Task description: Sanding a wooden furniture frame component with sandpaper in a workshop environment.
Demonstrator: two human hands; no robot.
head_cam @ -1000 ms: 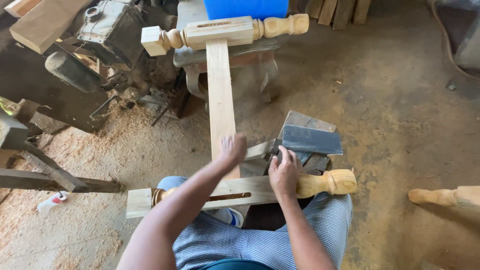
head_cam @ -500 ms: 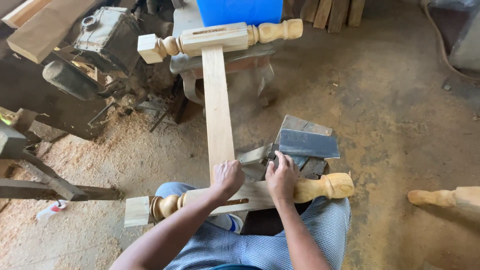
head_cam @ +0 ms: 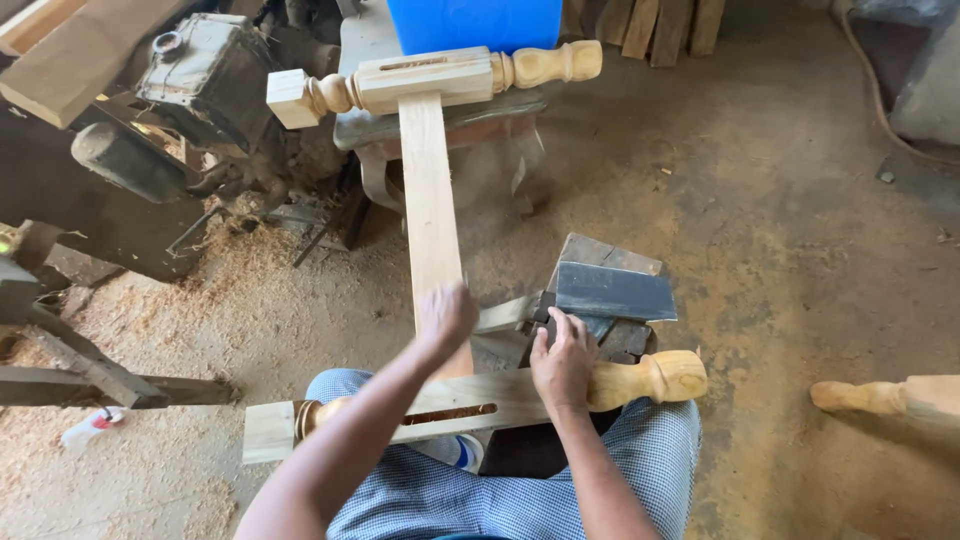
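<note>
A turned pale wooden leg (head_cam: 640, 380) with a slot lies across my lap. A long flat board (head_cam: 432, 210) runs from it to a second turned leg (head_cam: 440, 78) resting on a stool at the back. My right hand (head_cam: 562, 358) presses down on the near leg, fingers curled over its top edge. My left hand (head_cam: 447, 315) is blurred just above the near end of the board, fingers loosely together, holding nothing I can see.
A dark metal blade on stacked wood blocks (head_cam: 612, 292) sits just beyond my right hand. A machine (head_cam: 190, 80) and sawdust pile (head_cam: 200, 300) lie to the left. Another turned leg (head_cam: 890, 398) lies on the floor at right. A blue container (head_cam: 470, 22) stands behind the stool.
My left hand has lifted off the near leg and moved up over the board's end. The right hand stays on the leg. The view has shifted slightly.
</note>
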